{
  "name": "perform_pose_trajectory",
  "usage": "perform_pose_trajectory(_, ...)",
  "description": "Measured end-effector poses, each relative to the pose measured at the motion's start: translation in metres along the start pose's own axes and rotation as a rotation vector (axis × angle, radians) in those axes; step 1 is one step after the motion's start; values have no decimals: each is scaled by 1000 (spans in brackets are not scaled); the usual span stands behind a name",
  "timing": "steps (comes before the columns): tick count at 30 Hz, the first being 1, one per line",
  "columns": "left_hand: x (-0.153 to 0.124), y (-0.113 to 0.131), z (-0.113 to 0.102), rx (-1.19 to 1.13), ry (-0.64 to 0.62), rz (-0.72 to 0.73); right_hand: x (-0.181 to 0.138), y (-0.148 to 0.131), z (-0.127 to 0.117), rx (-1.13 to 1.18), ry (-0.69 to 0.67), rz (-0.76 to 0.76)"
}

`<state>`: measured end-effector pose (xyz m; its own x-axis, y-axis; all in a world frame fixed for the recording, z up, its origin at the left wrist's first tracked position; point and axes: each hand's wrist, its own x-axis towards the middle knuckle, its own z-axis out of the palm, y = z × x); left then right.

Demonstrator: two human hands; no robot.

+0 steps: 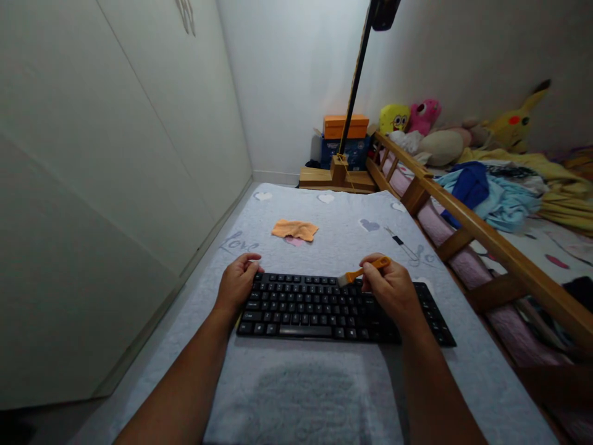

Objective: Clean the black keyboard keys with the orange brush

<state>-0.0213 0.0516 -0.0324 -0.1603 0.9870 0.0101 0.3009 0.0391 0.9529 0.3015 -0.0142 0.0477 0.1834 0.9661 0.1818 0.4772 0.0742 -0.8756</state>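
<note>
A black computer keyboard (pixel 301 307) lies flat on the light blue cloth, its keys facing up. My left hand (pixel 237 284) is closed on its far left corner, thumb on top and fingers curled at the edge. Between the thumb and fingers of my right hand (pixel 393 289) is a small brush (pixel 356 274) with an orange handle. Its pale bristles rest at the top row of keys, right of the middle. My right hand and forearm hide part of the keyboard's right side.
Beyond the keyboard lie a crumpled orange cloth (pixel 296 230) and a slim tool (pixel 398 241) with a black middle, its kind unclear. A wooden bed rail (pixel 486 244) runs along the right, a white cabinet (pixel 115 185) along the left. At the back stands a black pole (pixel 356 80) near an orange box (pixel 346 127).
</note>
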Motion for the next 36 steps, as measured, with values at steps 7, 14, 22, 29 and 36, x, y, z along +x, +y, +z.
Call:
perform_pose_trajectory(7, -1, 2, 1, -15, -3, -19, -6, 7, 16, -29, 33, -11)
perform_pose_trajectory(14, -1, 5, 1, 7, 5, -20, -7, 8, 11, -49, 78, -18)
perform_pose_trajectory(22, -1, 4, 2, -29, -7, -26, -6, 15, 11, -13, 43, 21)
perform_pose_trajectory(29, 0, 2, 1, 33, -4, -3, -7, 14, 9, -7, 9, 8)
perform_pose_trajectory(36, 0, 2, 2, 46, -3, 17, -7, 14, 4, 9, 22, -11)
